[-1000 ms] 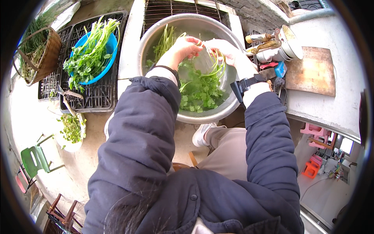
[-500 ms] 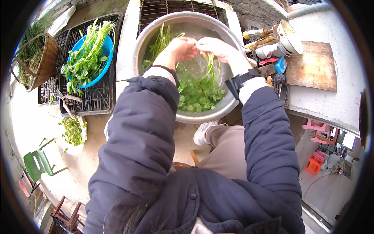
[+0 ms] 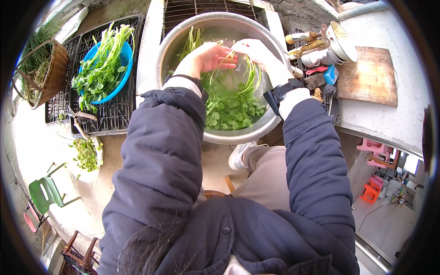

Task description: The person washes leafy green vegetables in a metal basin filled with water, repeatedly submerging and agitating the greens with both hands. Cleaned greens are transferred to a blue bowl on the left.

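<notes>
A large metal basin [image 3: 161, 68] of water stands in front of me. My right hand [image 3: 255, 51] is closed over the stem ends of a bunch of leafy celery [image 3: 234, 110]. The stems hang from its fingers, and the leaves lie in the water at the basin's near side. Just left of it, my left hand [image 3: 211, 57] has its fingers stretched out and apart, palm turned toward the stems. Its fingertips are close to the stems; whether they touch is unclear. More celery stalks [image 3: 191, 42] lie in the water at the basin's far left, partly behind my left hand.
A blue basin [image 3: 124, 68] heaped with celery stands on a black crate [image 3: 128, 107] at left, near a wicker basket [image 3: 54, 68]. Scissors [image 3: 80, 113] lie on the crate's edge. At right are a wooden cutting board [image 3: 369, 75], a white pot [image 3: 340, 41] and a cleaver [image 3: 314, 81].
My left hand has opened and shifted slightly left and down, away from my right hand. The stems under my right hand now show more spread out.
</notes>
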`<state>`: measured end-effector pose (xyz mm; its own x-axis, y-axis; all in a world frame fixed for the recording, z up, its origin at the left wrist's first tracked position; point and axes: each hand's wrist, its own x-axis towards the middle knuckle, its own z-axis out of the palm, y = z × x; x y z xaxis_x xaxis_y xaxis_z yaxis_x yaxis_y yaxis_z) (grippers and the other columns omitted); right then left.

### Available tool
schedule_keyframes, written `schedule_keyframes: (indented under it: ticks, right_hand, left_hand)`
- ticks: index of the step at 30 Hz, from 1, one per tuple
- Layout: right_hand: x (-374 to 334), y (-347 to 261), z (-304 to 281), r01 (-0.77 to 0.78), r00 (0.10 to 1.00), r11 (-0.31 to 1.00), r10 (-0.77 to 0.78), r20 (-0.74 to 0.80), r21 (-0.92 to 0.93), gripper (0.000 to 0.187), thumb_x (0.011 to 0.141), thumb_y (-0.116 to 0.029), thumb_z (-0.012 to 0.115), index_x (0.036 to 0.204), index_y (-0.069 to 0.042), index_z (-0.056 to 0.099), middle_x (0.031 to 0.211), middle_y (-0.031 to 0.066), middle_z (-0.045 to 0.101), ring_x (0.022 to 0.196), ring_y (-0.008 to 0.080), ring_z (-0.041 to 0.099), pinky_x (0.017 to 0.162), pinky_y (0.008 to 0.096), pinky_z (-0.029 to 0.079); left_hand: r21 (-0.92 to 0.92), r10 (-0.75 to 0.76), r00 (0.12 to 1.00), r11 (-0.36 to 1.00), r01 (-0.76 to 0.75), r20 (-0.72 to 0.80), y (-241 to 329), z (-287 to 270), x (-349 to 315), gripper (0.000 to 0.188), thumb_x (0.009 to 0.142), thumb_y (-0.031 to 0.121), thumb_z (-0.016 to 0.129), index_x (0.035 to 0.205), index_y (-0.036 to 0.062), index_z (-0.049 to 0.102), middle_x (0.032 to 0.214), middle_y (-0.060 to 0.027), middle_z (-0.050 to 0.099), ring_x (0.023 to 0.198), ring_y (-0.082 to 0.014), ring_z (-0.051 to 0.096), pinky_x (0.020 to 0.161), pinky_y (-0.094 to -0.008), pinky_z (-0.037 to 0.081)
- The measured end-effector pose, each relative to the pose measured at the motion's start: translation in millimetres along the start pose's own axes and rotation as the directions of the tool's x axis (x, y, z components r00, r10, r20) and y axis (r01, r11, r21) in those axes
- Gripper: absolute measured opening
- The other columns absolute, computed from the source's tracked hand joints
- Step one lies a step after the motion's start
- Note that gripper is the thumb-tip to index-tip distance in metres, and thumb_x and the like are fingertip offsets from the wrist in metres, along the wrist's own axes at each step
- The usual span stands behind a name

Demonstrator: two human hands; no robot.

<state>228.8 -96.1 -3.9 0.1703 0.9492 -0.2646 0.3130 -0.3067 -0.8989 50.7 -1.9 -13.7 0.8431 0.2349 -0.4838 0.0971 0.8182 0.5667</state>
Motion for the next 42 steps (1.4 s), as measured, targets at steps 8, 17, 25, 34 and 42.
schedule_keyframes:
  ticks: [8, 17, 25, 34, 42]
  right_hand:
    - [24, 40, -7, -0.066, 0.991, 0.997, 0.070, -0.111, 0.038, 0.022, 0.087, -0.022, 0.065, 0.082, -0.001, 0.066, 0.078, 0.0056, 0.066, 0.066, 0.0126, 0.058, 0.062, 0.0245, 0.046]
    - [4, 31, 0, -0.427, 0.900, 0.496, 0.312, -0.304, -0.756, 0.030, 0.091, -0.027, 0.051, 0.108, -0.007, 0.066, 0.098, 0.0184, 0.069, 0.090, 0.0248, 0.070, 0.081, 0.0379, 0.053]
    - [-19, -90, 16, 0.182, 0.710, 0.684, -0.588, -0.387, -0.706, 0.016, 0.099, -0.024, 0.048, 0.100, -0.008, 0.053, 0.076, 0.0078, 0.064, 0.068, 0.0239, 0.065, 0.061, 0.0360, 0.051]
    - [-97, -216, 24, 0.259, 0.365, 0.510, -0.838, -0.406, -0.820, 0.005, 0.097, -0.008, 0.052, 0.100, -0.004, 0.053, 0.077, 0.0141, 0.061, 0.071, 0.0310, 0.063, 0.063, 0.0374, 0.047]
    - [-69, -132, 25, 0.228, 0.765, 0.403, -0.637, -0.093, -0.886, 0.011, 0.099, -0.017, 0.048, 0.106, -0.010, 0.052, 0.083, 0.0063, 0.066, 0.077, 0.0229, 0.068, 0.065, 0.0354, 0.053]
  left_hand:
    - [0.638, 0.211, 0.919, 0.768, 0.055, -0.333, -7, 5, 8, 0.024, 0.083, 0.011, 0.067, 0.104, 0.0002, 0.065, 0.087, -0.0112, 0.072, 0.076, -0.0212, 0.070, 0.063, -0.0316, 0.056]
    - [0.977, 0.321, 0.936, -0.103, 0.187, -0.145, -30, -6, 10, 0.017, 0.081, 0.006, 0.062, 0.092, -0.0049, 0.069, 0.080, -0.0210, 0.068, 0.062, -0.0285, 0.069, 0.055, -0.0375, 0.055]
    - [0.919, 0.155, 0.958, 0.353, 0.172, -0.239, -1, -13, -18, 0.024, 0.082, 0.012, 0.070, 0.099, -0.0043, 0.066, 0.081, -0.0139, 0.068, 0.057, -0.0214, 0.067, 0.049, -0.0313, 0.054]
    - [0.923, 0.136, 0.943, 0.284, 0.258, -0.305, 0, -31, -19, 0.008, 0.084, 0.001, 0.064, 0.091, -0.0021, 0.062, 0.071, -0.0120, 0.067, 0.052, -0.0186, 0.064, 0.046, -0.0310, 0.054]
    - [0.610, 0.213, 0.864, 0.782, 0.129, -0.456, 0, -35, -13, 0.010, 0.092, 0.009, 0.052, 0.097, 0.0023, 0.058, 0.071, -0.0077, 0.061, 0.063, -0.0213, 0.064, 0.058, -0.0384, 0.059]
